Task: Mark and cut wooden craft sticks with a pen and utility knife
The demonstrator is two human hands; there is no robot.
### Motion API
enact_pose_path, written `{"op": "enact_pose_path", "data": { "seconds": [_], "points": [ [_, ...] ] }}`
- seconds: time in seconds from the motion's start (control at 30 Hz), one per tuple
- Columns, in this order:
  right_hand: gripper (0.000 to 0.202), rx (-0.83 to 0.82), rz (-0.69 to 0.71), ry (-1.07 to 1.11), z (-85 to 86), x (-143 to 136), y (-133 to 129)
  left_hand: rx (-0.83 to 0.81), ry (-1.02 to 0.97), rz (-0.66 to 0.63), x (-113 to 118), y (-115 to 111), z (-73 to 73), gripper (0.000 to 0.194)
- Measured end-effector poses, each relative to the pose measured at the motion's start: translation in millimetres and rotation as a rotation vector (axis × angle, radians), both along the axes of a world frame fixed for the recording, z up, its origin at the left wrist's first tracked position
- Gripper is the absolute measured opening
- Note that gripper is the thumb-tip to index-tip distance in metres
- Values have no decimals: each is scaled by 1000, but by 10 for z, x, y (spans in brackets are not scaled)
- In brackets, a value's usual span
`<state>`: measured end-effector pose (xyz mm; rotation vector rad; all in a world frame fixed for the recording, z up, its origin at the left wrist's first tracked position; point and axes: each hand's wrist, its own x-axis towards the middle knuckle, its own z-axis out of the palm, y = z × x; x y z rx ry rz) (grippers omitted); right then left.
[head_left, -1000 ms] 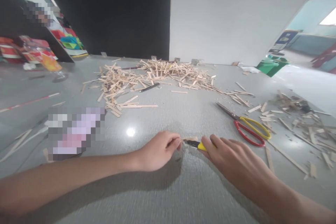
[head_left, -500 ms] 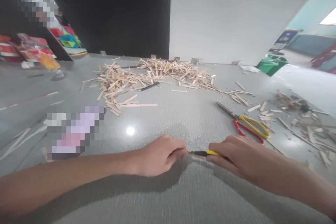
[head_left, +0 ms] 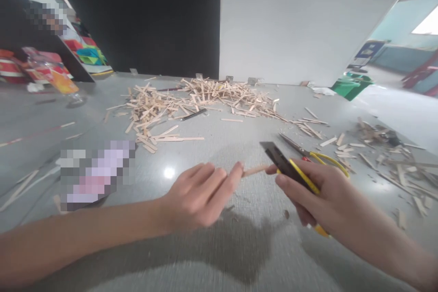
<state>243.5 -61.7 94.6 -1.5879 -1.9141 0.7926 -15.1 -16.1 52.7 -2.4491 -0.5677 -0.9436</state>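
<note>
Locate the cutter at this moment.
In the head view, right of centre: the cutter is in the right hand, its blade pointing up and left, with the scissors just beyond.

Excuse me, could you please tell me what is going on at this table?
A person holds a small wooden stick in the left hand and a yellow-and-black knife in the right hand. The knife's blade is off the stick at this moment. Scissors lie just beyond the right hand, and a heap of sticks sits farther back on the table.
</note>
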Motion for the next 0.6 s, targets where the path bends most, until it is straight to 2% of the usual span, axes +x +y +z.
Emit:
{"op": "enact_pose_path", "data": {
  "seconds": [0.1,0.2,0.33,0.47,0.5,0.53,0.6],
  "points": [
    [52,-250,-26,269,14,-30,14,250,59,-83,11,-58,50,25],
    [56,-305,-26,370,17,-54,2,202,26,-135,28,-100,56,26],
    [56,-274,-5,367,25,-55,4,-118,-112,-156,64,-159,49,32],
    [58,-237,14,339,10,-53,-1,-159,-146,-132,85,-193,44,40],
    [58,-229,10,344,2,-57,-10,-217,-129,-124,87,-198,52,38],
    [58,-212,2,354,-6,-64,-22,-347,-116,-108,87,-204,66,34],
    [54,-136,-7,340,-21,-80,-53,-774,-144,-73,89,-222,118,22]
  ]
}}
